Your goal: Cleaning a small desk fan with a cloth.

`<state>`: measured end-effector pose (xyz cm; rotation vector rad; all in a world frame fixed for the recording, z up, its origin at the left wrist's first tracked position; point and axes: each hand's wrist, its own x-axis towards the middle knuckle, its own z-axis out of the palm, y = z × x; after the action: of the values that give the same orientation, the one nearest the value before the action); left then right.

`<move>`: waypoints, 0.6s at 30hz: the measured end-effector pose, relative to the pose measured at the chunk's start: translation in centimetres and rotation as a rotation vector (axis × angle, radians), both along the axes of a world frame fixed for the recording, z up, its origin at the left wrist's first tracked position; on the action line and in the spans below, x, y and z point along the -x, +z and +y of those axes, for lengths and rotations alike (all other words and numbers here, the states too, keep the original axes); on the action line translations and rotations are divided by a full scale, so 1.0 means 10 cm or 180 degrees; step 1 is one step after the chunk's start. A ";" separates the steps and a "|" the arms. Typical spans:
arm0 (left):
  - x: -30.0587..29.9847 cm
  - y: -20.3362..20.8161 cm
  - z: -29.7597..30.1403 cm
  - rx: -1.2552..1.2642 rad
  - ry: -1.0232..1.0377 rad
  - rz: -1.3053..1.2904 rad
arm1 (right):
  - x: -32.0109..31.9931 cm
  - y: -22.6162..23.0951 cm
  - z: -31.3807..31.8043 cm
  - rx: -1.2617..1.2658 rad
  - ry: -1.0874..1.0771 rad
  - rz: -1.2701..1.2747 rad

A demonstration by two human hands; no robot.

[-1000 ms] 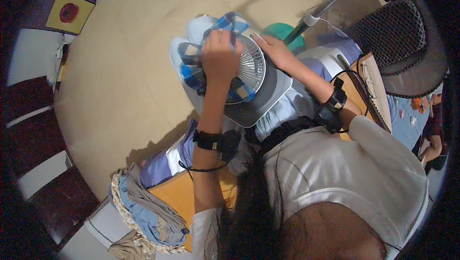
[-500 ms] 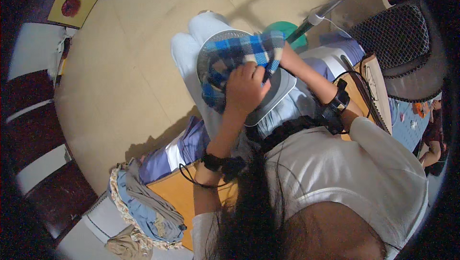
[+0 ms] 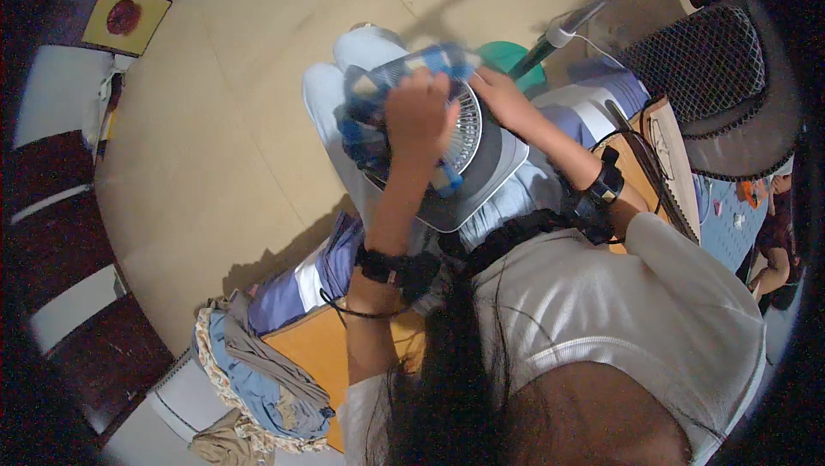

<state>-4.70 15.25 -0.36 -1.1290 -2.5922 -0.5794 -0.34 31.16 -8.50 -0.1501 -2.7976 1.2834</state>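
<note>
A small fan (image 3: 472, 135) with a round wire grille and a grey body with a pale rim lies across my lap. Over its far left part is bunched a blue, black and cream plaid cloth (image 3: 365, 109), slightly smeared by motion. My left hand (image 3: 418, 118) presses on the cloth with bent fingers, its thumb beside the bared grille. At the far right edge of the fan, my right hand (image 3: 494, 92) has its fingers closed at the cloth's blurred end; the fingertips are partly hidden. A loose bit of cloth hangs below my left hand.
A metal pole (image 3: 584, 15) rises at the upper right beside a green round item (image 3: 505, 58). Folded clothes (image 3: 266, 371) lie on the wooden bench (image 3: 314, 350) at my left. At the right stands a mesh-backed chair (image 3: 700, 62); another person's arm (image 3: 773, 273) shows at the edge.
Both hands and the cloth have shifted left across the fan, my left hand also slightly away from me. Part of the grille that the cloth covered now shows.
</note>
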 end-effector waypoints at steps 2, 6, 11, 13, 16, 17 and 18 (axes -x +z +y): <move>-0.21 0.03 -0.05 -0.0021 -0.0288 -0.0166 | -0.01 0.05 -0.05 0.0076 0.0152 0.0242; -0.36 0.07 -0.10 -0.0154 -0.0727 -0.0449 | 0.01 0.26 -0.11 0.0944 0.0230 0.0500; -0.10 -0.05 -0.04 -0.0583 -0.0637 -0.0126 | 0.04 0.02 0.01 0.0360 0.0222 0.0127; 0.09 -0.03 -0.04 -0.0312 -0.0291 -0.0226 | 0.05 0.28 -0.03 0.0354 0.0121 -0.1000; 0.40 -0.08 -0.07 -0.0536 0.0107 0.0097 | 0.05 0.44 -0.18 0.0872 -0.0534 -0.0361; 0.44 -0.09 -0.09 -0.0712 0.0231 0.0277 | 0.05 0.48 -0.19 0.0852 -0.0481 -0.0333; 0.44 -0.11 -0.11 -0.0664 0.0263 0.0142 | 0.05 0.50 -0.20 0.0832 -0.0429 -0.0305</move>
<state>-9.06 14.15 -1.47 -0.9526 -2.4594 -0.7753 -0.84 29.17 -3.48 -0.4151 -2.6274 1.6415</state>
